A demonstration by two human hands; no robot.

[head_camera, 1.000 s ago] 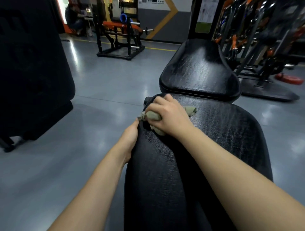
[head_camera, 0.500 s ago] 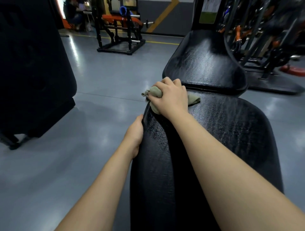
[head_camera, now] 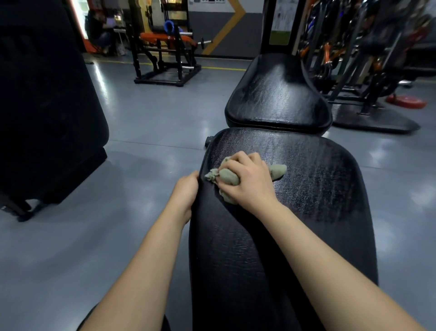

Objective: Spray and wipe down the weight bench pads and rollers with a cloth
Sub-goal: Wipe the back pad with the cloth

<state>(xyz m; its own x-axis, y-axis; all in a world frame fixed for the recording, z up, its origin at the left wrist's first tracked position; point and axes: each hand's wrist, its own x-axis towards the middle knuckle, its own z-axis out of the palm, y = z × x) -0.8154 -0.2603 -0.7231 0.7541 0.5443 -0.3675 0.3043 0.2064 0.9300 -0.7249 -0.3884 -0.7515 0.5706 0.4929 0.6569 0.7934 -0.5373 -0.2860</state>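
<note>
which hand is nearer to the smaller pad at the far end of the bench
Right. The right hand grips the cloth on the long pad, short of the smaller pad; the left hand holds the long pad's left edge, slightly farther back.

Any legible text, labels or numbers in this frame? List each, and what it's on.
None can be read.
Poster, top right of centre: print too small and blurred.
Wall sign at the top edge: blurred, cut off.
Bench pad and cloth: no markings visible.

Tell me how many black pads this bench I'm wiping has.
2: the long pad, under the right hand and cloth, and the shorter pad just beyond its far end. More may be hidden.
</note>
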